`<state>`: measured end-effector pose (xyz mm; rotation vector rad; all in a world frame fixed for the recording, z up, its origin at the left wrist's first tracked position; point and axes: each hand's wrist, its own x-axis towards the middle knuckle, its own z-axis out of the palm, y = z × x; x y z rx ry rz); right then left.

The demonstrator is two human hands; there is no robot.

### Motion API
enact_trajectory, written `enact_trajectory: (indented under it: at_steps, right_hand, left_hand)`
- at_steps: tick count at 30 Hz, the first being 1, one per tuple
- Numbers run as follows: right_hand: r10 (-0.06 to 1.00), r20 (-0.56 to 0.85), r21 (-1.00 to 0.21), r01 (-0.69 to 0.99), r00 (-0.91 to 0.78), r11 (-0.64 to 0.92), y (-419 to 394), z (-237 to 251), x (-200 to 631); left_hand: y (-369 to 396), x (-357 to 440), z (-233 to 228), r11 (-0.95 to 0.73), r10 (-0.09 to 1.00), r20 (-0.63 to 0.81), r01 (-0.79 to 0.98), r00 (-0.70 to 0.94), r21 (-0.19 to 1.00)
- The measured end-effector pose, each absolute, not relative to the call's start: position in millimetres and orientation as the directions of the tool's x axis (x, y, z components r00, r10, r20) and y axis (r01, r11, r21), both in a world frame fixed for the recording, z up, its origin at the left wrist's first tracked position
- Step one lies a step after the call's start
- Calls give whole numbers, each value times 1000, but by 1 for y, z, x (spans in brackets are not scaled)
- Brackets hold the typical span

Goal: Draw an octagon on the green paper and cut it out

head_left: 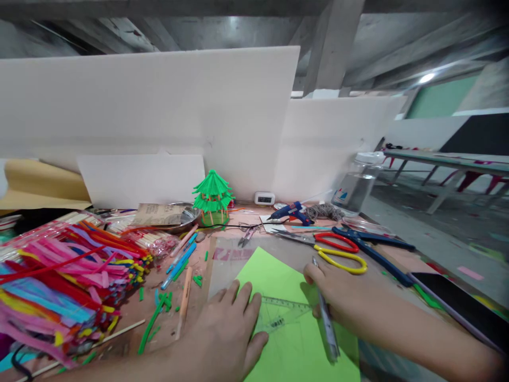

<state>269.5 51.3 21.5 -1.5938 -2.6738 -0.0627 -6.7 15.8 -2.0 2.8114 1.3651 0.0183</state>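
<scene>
My left hand (226,329) lies flat with its fingers spread over the left side of a lime-green sheet of paper (258,270). Its fingertips are close to a clear set square (284,313) with scale marks, which rests on the sheet; faint lines show on the paper below it. On the right, my right hand (324,286) is closed on a slim pen (328,326), tilted, with its clip end pointing toward me. The pen passes between the fingers above the sheet's right side, and some of those fingers are hidden.
Scissors (342,260) and dark-handled pliers (382,254) lie to the right, by a phone (465,302). A blue glue gun (292,212) and a small green pagoda model (213,199) stand farther back. Bundles of coloured pipe cleaners (71,270) fill the left. White boards (238,122) rise behind.
</scene>
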Motion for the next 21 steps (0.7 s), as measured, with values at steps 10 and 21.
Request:
enact_trajectory:
  at_steps: [10,21]
  right_hand:
    - [888,-33,-200,874,-458,443,61,17,272]
    - [875,10,-242,848,-484,472,61,9,273]
  left_hand:
    - [16,-7,-5,-625,781,-7,781,625,25]
    - [16,-7,-8,-642,767,32,767,641,17]
